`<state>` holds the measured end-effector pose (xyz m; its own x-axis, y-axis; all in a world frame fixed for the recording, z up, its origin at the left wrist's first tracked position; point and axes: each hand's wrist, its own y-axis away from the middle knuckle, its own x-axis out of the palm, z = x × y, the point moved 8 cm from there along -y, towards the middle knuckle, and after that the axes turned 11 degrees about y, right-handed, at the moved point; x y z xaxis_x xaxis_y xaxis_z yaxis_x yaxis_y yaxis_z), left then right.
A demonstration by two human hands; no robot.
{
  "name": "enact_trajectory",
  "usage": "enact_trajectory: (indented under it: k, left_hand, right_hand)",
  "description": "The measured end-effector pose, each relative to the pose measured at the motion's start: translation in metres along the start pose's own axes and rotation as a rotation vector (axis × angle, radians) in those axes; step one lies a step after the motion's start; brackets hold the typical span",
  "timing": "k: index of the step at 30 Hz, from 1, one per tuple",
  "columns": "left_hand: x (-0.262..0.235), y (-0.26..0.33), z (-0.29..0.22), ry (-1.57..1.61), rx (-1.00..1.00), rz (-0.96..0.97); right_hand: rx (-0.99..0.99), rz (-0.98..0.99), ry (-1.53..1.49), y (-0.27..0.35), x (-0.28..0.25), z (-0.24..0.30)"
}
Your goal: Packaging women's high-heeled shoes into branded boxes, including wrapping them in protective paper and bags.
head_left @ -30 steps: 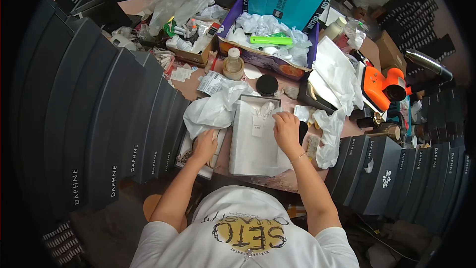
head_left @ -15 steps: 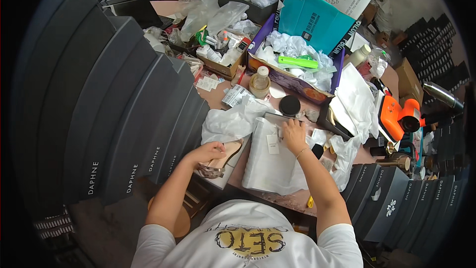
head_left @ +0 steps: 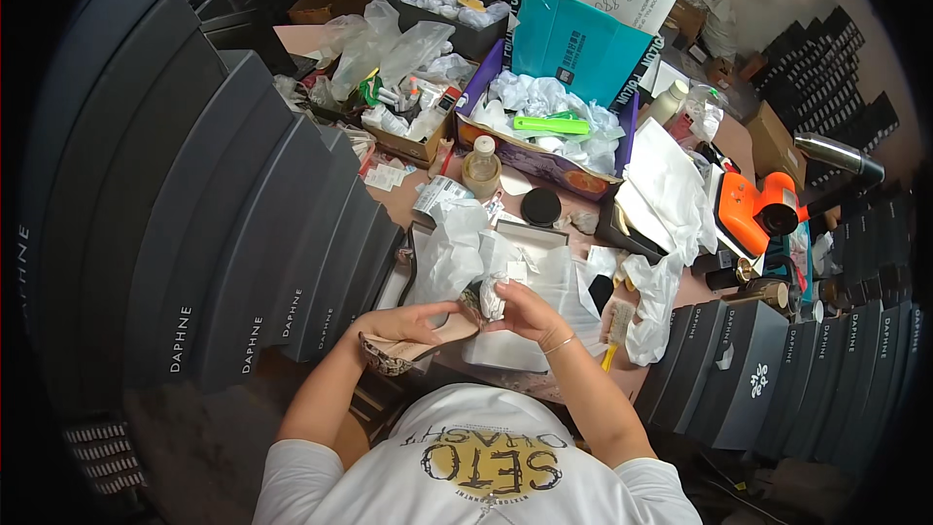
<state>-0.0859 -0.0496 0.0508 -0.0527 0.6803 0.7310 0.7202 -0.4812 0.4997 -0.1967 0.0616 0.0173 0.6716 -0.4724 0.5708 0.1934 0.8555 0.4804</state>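
A sandal (head_left: 449, 330) with a pale insole and a patterned strap is held in my left hand (head_left: 400, 322), toe toward the left and heel end toward the right. At the heel end, my right hand (head_left: 526, 315) pinches a small crumpled wad of white wrapping (head_left: 492, 302) against or beside the shoe; whether it is fixed to the heel I cannot tell. Behind my hands, an open shoebox (head_left: 535, 234) lined with white paper lies on the table. Crumpled white tissue paper (head_left: 453, 251) rests to its left, over another box.
Dark shoeboxes (head_left: 262, 233) are stacked at the left, others (head_left: 714, 360) at the right. A glass bottle (head_left: 481, 167), a black round lid (head_left: 540, 206) and a purple carton (head_left: 559, 163) stand farther back. An orange device (head_left: 743, 214) and a yellow-handled brush (head_left: 616, 332) lie rightward.
My left hand has lifted the sandal and moved it toward me. The right hand has left the shoebox's far edge and come to the sandal's heel end, now with white wrapping in its fingers.
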Motion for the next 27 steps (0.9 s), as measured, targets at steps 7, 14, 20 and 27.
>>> enact_trajectory:
  k: [7, 14, 20, 27]
  left_hand:
    - [-0.005, -0.006, 0.003, 0.29, 0.129, 0.122]
    - [0.037, -0.019, 0.013, -0.026, 0.864, -0.191]
    - [0.023, -0.034, -0.037, 0.335, 0.85, -0.271]
    - [0.007, -0.04, 0.005, 0.313, 0.633, -0.33]
  right_hand:
    - [-0.122, -0.192, 0.073, 0.042, -0.004, 0.004]
    - [-0.426, -0.551, -0.114, 0.072, 0.006, -0.013]
    - [-0.427, -0.528, 0.03, 0.093, 0.03, -0.012]
    - [-0.249, -0.617, 0.482, 0.131, -0.007, -0.017]
